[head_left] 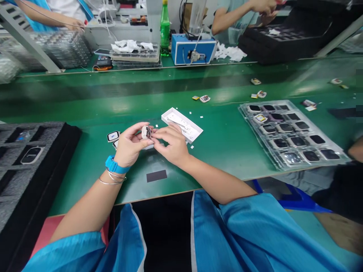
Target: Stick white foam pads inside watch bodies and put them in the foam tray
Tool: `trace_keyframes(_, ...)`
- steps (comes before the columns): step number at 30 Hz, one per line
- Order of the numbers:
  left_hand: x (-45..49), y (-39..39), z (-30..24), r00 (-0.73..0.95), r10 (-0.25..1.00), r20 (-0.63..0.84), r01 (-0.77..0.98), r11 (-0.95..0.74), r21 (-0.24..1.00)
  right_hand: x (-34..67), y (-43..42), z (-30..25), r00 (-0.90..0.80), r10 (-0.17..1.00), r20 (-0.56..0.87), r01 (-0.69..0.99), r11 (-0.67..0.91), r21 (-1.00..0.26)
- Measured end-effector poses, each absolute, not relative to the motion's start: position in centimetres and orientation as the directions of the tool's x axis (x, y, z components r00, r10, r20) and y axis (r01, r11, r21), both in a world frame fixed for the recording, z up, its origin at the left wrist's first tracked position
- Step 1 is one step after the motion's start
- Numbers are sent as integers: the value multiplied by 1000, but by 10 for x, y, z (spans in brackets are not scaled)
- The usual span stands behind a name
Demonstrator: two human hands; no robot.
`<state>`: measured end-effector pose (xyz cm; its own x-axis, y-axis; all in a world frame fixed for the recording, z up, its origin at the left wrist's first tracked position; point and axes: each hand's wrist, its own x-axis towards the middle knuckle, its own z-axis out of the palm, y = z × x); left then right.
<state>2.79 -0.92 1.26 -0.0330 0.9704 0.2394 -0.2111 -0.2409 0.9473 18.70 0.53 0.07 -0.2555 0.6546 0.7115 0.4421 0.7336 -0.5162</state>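
Observation:
My left hand [132,145] is closed round a small white smartwatch case [146,132], its open side with bare inner parts turned to the right. My right hand [171,143] meets it there, thumb and fingers pinched at the case's edge. Whatever sits between those right fingertips is too small to make out. Just behind the right hand lies a shallow white tray [195,133] with tiny dark bits and a thin metallic tool in it. Two watch faces, one a white-framed screen [113,136], lie beside my left hand, partly covered by it.
A dark rectangular sheet [156,176] lies near the table's front edge. At right is a clear plastic tray [276,160] of watch screens; at left, a foam-lined case [53,166]. Opened watch parts [204,99] lie farther back. Co-workers' hands show behind the shelf with a blue box [181,51].

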Motion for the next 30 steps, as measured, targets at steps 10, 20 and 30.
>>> trace_keyframes(10,33,-12,9,-92,943,321,-105,-330,938,187,4,2,-251,676,693,474,710,-520)
trace_keyframes(20,27,-8,10,-53,965,257,-113,-261,959,191,9,10,-302,683,665,476,712,-515)
trace_keyframes(30,8,-2,18,114,937,331,285,-350,892,248,50,32,-260,924,281,814,367,-451)
